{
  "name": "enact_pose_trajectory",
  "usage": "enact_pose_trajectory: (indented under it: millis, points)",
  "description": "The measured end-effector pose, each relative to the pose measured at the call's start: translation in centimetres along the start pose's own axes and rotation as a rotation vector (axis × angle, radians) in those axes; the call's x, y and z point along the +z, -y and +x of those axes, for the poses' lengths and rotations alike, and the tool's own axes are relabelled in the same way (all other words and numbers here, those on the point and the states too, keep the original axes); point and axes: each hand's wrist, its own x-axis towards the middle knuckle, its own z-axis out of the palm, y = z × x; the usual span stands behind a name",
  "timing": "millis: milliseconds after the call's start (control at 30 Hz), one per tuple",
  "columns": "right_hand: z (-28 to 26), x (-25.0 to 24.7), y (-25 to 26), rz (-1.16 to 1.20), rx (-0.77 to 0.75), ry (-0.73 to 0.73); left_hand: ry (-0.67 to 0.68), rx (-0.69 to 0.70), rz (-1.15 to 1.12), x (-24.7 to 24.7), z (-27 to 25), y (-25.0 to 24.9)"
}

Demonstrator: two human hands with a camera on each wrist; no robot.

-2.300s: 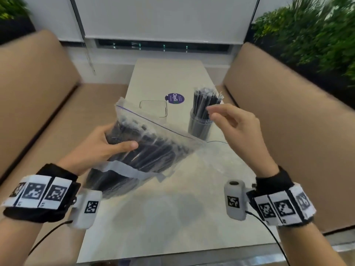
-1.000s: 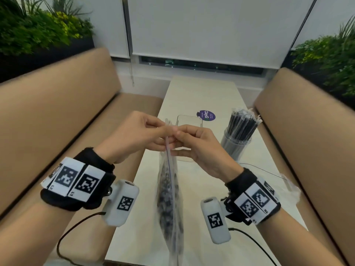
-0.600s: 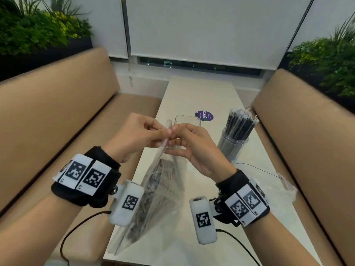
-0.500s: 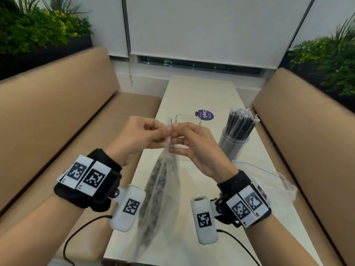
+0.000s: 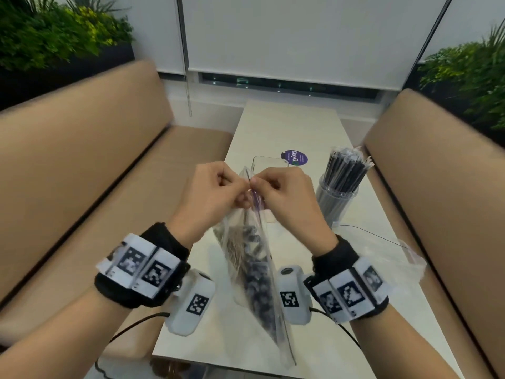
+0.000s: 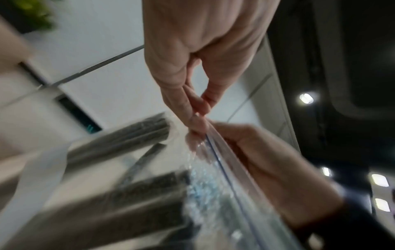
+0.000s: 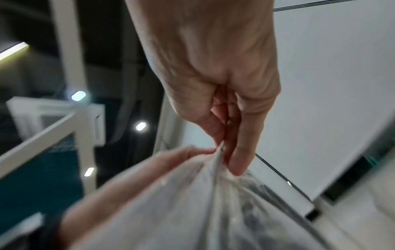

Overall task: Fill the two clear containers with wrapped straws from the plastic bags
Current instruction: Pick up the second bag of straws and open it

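Observation:
A clear zip bag (image 5: 254,272) full of black wrapped straws hangs over the table between my wrists. My left hand (image 5: 218,187) and right hand (image 5: 276,188) both pinch its zip strip at the top, knuckle to knuckle. In the left wrist view my left hand (image 6: 197,110) pinches the bag's (image 6: 213,194) blue-lined seal. In the right wrist view my right hand (image 7: 226,148) pinches the bag's (image 7: 192,211) bunched top. A round clear container (image 5: 337,199) packed with black straws stands at the right. A second clear container (image 5: 259,161) stands behind my hands, mostly hidden.
An empty crumpled plastic bag (image 5: 396,258) lies at the table's (image 5: 287,127) right edge. A purple round sticker (image 5: 294,157) is on the tabletop. Tan benches (image 5: 82,165) run along both sides, with plants behind them.
I lifted the bag upright off the table and brought both hands to its zip strip. Over the last second the hanging bag swung left and back while the pinch stayed.

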Motion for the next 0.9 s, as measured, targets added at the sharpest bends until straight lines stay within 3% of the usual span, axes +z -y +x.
enact_pose_trajectory:
  millis: [67,100,233,300,367,467,567,667,767,900]
  points:
    - [-0.4,0.8,0.6,-0.329,-0.169,-0.121,-0.172,0.290,0.381,0.6,-0.3,0.3]
    - [-0.5,0.9,0.7,-0.384,-0.192,-0.162,-0.204,0.406,0.483,0.7,-0.4,0.4]
    - [-0.2,0.3,0.2,-0.243,-0.093,-0.117,-0.036,0.570,0.698,0.0,-0.8,0.6]
    - [-0.3,0.2,0.5,-0.175,-0.025,-0.081,0.040,0.528,0.851,0.0,-1.2,0.6]
    - [-0.5,0.4,0.7,-0.132,0.019,-0.071,0.065,0.406,0.810,0.0,-0.8,0.7]
    - [-0.4,0.5,0.4,-0.043,0.099,-0.088,0.127,0.168,0.576,-0.1,-0.1,1.1]
    - [-0.3,0.1,-0.1,0.011,0.143,-0.084,0.134,0.044,0.247,-0.4,-0.1,1.2]
    - [-0.4,-0.2,-0.7,0.070,0.202,-0.066,0.102,-0.040,0.029,-1.0,0.0,1.1]
    - [-0.4,-0.1,-1.1,0.277,0.307,0.059,0.121,-0.089,-0.123,-1.3,0.1,1.2]
    - [-0.4,-0.1,-1.6,0.420,0.315,0.172,0.165,-0.127,-0.291,-0.7,0.0,1.4]
